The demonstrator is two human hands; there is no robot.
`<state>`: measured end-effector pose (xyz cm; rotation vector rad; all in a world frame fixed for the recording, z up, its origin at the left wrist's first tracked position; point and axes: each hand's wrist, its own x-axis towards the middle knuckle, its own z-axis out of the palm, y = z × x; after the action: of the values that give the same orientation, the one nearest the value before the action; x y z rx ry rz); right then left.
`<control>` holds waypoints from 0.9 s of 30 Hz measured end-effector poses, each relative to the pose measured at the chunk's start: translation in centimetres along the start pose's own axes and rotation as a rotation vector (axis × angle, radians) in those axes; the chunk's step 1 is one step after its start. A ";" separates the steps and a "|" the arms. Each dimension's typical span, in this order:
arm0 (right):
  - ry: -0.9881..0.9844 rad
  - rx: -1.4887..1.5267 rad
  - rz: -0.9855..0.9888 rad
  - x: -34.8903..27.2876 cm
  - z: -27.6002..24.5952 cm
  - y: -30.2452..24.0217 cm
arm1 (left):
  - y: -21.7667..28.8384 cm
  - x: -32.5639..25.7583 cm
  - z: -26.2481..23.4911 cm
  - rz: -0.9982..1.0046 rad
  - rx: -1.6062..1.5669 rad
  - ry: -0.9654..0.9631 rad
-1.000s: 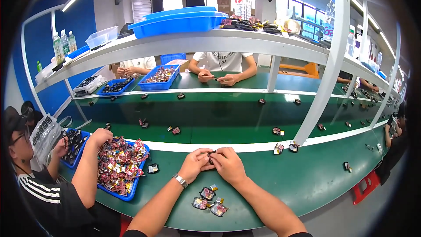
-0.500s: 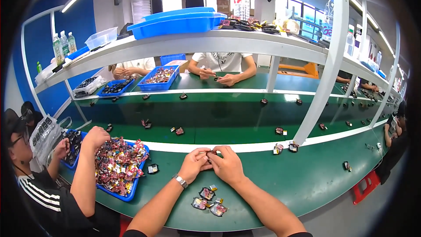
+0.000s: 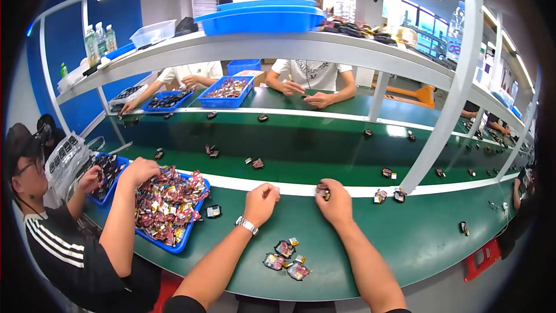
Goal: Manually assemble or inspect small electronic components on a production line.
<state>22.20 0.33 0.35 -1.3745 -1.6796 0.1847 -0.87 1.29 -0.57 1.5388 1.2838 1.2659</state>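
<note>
My right hand pinches a small black-framed electronic module near the white strip at the table's far edge. To its left, apart from it, my left hand is closed with the fingers curled in; whatever it holds, if anything, is hidden. Three similar modules lie clustered on the green table between my forearms, with red boards and silver and yellow parts showing. A single module lies left of my left hand, beside a blue bin heaped with red-and-silver circuit pieces.
A co-worker at the left reaches into that bin and a smaller blue bin of black parts. Beyond the white strip, a green conveyor belt carries scattered modules. A shelf post rises at the right; more people sit opposite.
My hands, together on one piece before, have come apart. The right moved rightward with the module; the left is now alone. The whole view has shifted somewhat.
</note>
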 end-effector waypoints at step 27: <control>-0.160 -0.218 0.153 8.8 15.7 -6.7 | -1.1 1.2 -1.7 0.138 0.027 0.242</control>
<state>6.82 11.77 0.58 -1.6909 -1.7665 0.2082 -2.74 2.58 -0.97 1.5512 1.3682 1.5676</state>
